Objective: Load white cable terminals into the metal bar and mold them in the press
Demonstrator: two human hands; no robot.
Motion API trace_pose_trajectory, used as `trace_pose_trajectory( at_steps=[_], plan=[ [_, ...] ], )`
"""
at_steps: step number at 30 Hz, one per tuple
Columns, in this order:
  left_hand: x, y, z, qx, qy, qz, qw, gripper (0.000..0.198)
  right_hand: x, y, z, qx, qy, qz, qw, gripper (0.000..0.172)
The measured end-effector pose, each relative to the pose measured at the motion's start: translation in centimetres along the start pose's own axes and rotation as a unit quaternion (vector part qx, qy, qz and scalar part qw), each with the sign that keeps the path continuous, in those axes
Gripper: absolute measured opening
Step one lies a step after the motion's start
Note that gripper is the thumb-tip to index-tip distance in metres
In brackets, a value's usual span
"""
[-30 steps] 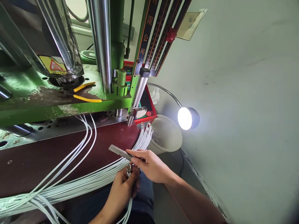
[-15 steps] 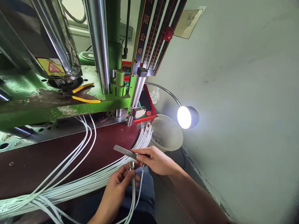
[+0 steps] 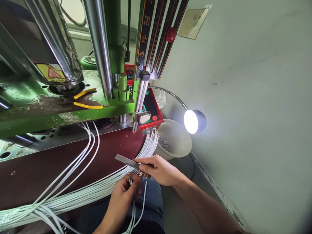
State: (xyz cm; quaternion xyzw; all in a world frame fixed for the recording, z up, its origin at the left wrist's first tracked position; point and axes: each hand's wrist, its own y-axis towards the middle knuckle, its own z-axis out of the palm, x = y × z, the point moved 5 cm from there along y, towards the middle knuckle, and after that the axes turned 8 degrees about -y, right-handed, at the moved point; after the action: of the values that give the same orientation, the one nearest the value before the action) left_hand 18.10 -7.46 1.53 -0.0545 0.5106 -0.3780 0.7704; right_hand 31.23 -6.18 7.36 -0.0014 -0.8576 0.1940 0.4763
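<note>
My right hand [image 3: 159, 169] is closed on a flat metal bar [image 3: 124, 159], which points up to the left. A white cable [image 3: 144, 195] hangs from the bar's near end, its metal connector [image 3: 147, 177] close under my right fingers. Just below, my left hand [image 3: 123, 192] is closed on the connector ends of a few white cables [image 3: 133, 213]. One small connector [image 3: 140, 174] stands up at my left thumb tip, close to the bar; whether it touches is unclear. Behind both hands, a thick bundle of white cables [image 3: 97, 186] curves along the dark red table.
A green press [image 3: 97, 112] with steel columns stands at the left, with yellow-handled pliers [image 3: 87, 106] on its plate. More cables [image 3: 89, 148] come out beneath it. A pale bin [image 3: 180, 146] holding scraps, a lit lamp [image 3: 191, 122] and a red control box [image 3: 156, 120] are at the right.
One connector now stands apart at my left thumb tip, nearer the bar, while the others sit further left in my fingers. My right hand still holds the bar.
</note>
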Motion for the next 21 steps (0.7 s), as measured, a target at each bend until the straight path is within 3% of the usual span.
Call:
trace_pose_trajectory(
  at_steps=[21],
  plan=[
    [-0.83, 0.46, -0.42, -0.013, 0.073, 0.034, 0.997, 0.037, -0.22, 0.07, 0.30, -0.005, 0.029, -0.003, 1.000, 0.042]
  ],
)
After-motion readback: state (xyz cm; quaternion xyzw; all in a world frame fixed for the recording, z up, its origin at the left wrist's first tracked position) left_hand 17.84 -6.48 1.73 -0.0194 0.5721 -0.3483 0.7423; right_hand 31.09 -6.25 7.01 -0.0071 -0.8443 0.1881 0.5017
